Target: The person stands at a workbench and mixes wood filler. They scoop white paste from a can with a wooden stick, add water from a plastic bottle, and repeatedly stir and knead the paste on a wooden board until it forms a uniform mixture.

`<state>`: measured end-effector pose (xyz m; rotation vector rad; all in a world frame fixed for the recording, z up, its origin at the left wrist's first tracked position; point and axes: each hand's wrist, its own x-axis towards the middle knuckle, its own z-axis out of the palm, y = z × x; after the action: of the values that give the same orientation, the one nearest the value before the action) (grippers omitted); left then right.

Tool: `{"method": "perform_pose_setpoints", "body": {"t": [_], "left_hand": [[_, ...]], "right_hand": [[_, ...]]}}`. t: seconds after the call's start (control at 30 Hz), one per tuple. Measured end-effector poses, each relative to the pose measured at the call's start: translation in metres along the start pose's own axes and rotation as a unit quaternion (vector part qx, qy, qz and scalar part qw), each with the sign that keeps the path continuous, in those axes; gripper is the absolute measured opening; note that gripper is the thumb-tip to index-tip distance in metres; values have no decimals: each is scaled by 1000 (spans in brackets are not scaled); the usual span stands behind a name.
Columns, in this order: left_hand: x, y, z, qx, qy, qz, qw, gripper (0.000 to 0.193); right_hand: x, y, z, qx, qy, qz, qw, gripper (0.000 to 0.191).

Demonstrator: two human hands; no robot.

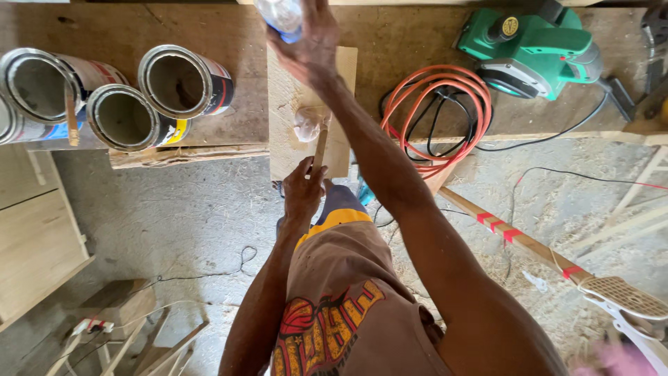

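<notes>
Spill risk: right hand (306, 43), fingers clamped on tilted bottle (280, 15) over board (292, 132); left hand (303, 189), fingers closed, pinches stick (319, 147).

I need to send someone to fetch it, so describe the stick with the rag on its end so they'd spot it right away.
Start at the long wooden workbench and find the pale upright board beside the coiled orange cable. On that board lies the thin wooden stick, its lower end pinched by the left hand. Unlike the bare stick in the open tin cans, it carries a wad of pale cloth.
</notes>
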<state>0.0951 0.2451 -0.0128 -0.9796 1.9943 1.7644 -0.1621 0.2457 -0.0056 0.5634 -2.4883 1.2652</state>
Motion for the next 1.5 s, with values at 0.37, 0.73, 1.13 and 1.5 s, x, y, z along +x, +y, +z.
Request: {"method": "perform_pose_setpoints", "body": {"t": [0.37, 0.73, 1.13, 1.5], "left_hand": [[13, -1, -13, -64, -87, 11, 994, 31], [3, 0, -29, -15, -94, 14, 995, 25], [7, -24, -35, -74, -114, -13, 991, 25], [20, -22, -52, -325, -214, -159, 908, 36]], "right_hand": [[-115, -48, -214, -313, -403, 23, 860, 64], [-173, -50, -204, -384, -443, 97, 804, 53], [-181, -46, -210, -380, -429, 100, 813, 50], [-150, 1, -204, -147, -161, 112, 970, 63]]}}
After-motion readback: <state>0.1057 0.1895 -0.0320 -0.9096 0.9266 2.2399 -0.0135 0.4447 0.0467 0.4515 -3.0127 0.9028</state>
